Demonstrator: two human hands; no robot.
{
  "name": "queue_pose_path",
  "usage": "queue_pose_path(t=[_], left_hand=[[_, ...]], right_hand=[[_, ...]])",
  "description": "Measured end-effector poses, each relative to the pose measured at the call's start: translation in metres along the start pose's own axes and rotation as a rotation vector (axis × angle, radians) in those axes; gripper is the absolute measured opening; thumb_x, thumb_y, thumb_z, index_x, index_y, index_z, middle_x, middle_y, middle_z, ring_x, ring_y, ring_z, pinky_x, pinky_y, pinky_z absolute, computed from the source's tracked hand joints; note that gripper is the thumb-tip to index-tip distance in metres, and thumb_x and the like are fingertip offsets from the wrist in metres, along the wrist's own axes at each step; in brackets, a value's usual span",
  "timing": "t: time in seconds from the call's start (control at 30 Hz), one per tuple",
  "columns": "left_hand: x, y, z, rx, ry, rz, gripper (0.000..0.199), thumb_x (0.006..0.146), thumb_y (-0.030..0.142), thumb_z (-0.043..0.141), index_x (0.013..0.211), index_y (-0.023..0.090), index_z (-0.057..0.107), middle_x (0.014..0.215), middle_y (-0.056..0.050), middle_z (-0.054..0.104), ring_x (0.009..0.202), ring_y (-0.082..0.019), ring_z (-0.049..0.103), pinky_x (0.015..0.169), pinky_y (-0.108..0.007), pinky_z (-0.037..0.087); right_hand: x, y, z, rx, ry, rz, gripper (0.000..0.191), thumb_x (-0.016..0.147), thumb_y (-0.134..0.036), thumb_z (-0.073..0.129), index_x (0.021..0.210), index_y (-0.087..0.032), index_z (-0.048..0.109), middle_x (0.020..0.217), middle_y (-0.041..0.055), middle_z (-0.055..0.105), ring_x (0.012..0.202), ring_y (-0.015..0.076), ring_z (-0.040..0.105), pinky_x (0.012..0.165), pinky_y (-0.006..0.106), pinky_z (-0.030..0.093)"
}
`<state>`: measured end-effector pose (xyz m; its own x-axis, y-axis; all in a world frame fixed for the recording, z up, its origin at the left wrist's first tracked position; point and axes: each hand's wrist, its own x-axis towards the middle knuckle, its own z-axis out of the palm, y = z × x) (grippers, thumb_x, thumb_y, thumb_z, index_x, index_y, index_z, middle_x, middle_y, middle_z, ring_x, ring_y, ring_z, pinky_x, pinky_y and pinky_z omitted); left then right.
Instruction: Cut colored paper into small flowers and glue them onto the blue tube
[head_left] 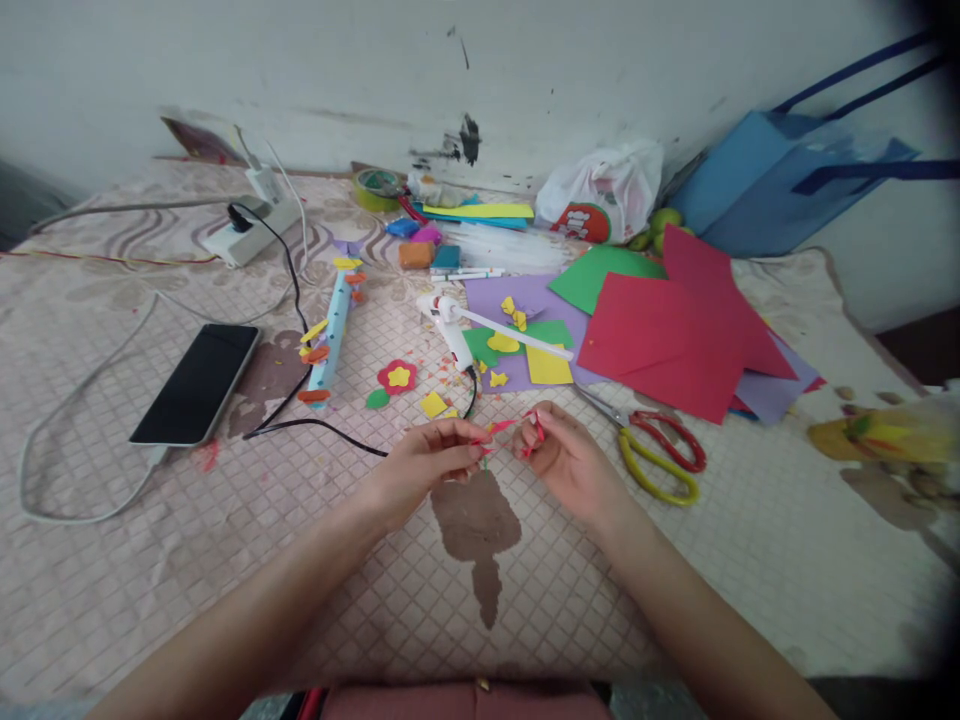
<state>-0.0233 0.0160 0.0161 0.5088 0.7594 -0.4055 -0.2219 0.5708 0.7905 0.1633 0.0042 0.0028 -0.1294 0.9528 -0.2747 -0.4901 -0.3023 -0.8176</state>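
Observation:
Between my two hands is a small piece of red paper point(501, 427), thin and folded or cut narrow. My left hand point(439, 455) pinches its left end. With closed fingers, my right hand point(555, 455) grips the red paper at the other side. Beyond them lies a white glue gun point(454, 335) with a long glue stick in it. A red paper flower point(396, 377) with a yellow centre rests to the left, a green leaf point(377, 399) beside it. Scissors point(652, 440) with red and yellow handles lie right of my right hand.
Red paper sheets point(660, 345) overlap purple and green ones at the right. A light blue strip point(335, 330) with paper decorations stands left. Farther left are a phone point(196, 385) on a cable and a power strip point(251, 230). A blue bag point(772, 180) sits at the back right.

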Motion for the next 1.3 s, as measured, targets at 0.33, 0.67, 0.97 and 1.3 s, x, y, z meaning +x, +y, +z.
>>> queue_pose_path(t=[0.33, 0.67, 0.97, 1.3], left_hand=[[-0.001, 0.001, 0.001, -0.078, -0.007, -0.012, 0.016, 0.071, 0.02, 0.069, 0.085, 0.014, 0.063, 0.083, -0.003, 0.064, 0.075, -0.011, 0.06, 0.067, -0.023, 0.044], [0.003, 0.0, -0.005, -0.241, 0.03, 0.067, 0.008, 0.078, 0.019, 0.062, 0.083, 0.013, 0.063, 0.087, -0.006, 0.068, 0.081, -0.014, 0.062, 0.074, -0.024, 0.047], [0.001, -0.001, -0.001, -0.085, 0.025, 0.093, 0.009, 0.077, 0.018, 0.06, 0.084, 0.013, 0.061, 0.066, 0.0, 0.059, 0.062, -0.01, 0.056, 0.065, -0.024, 0.045], [-0.003, -0.001, 0.004, 0.287, 0.035, 0.204, 0.022, 0.082, 0.032, 0.056, 0.084, 0.012, 0.063, 0.061, 0.0, 0.056, 0.057, -0.008, 0.05, 0.059, -0.022, 0.039]], right_hand=[[-0.001, 0.0, -0.002, -0.104, -0.032, -0.117, 0.013, 0.08, -0.029, 0.062, 0.072, -0.021, 0.055, 0.063, -0.0035, 0.054, 0.06, 0.0103, 0.049, 0.059, 0.023, 0.04], [-0.018, -0.019, -0.007, -0.791, -0.279, -0.057, 0.011, 0.083, -0.03, 0.057, 0.08, -0.02, 0.058, 0.074, -0.0004, 0.058, 0.069, 0.0132, 0.055, 0.061, 0.025, 0.042], [-0.047, -0.07, -0.117, -1.619, 0.287, -0.257, 0.025, 0.077, -0.04, 0.058, 0.091, -0.021, 0.054, 0.089, 0.0068, 0.062, 0.083, 0.0233, 0.058, 0.071, 0.035, 0.045], [-0.047, -0.075, -0.165, -1.874, 0.218, -0.096, 0.041, 0.069, -0.052, 0.063, 0.088, -0.02, 0.046, 0.081, 0.007, 0.06, 0.07, 0.0221, 0.057, 0.06, 0.032, 0.043]])
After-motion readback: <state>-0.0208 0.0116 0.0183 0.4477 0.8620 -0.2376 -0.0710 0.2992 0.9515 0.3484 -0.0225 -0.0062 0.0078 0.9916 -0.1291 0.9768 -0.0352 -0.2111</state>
